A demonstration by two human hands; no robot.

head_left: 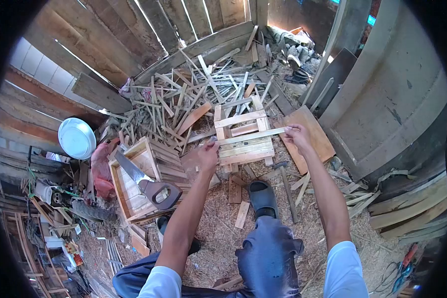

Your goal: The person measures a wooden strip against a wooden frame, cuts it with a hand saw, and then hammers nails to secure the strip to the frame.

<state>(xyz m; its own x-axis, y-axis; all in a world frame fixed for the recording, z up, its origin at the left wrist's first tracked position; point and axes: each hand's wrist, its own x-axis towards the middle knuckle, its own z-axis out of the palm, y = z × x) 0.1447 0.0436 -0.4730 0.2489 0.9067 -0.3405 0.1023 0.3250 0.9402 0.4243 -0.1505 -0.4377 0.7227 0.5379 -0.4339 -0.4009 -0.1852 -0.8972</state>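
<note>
Between both hands stretches a thin wooden slat [251, 135], spanning a small slatted wooden frame [246, 150] on the ground. My left hand [208, 155] is closed on the slat's left end, and my right hand [297, 136] pinches its right end. The frame has pale boards across its near side and an opening beyond the slat. Left of my left hand, a handsaw [134, 171] with a brown handle rests across a wooden crate [115, 185].
Scrap sticks [203, 89] are heaped behind the frame. A flat board [308, 139] lies to its right, near a hammer [289, 193]. A white basin [77, 138] stands by the left wall. Offcuts [242, 214] and sawdust cover the ground around my feet.
</note>
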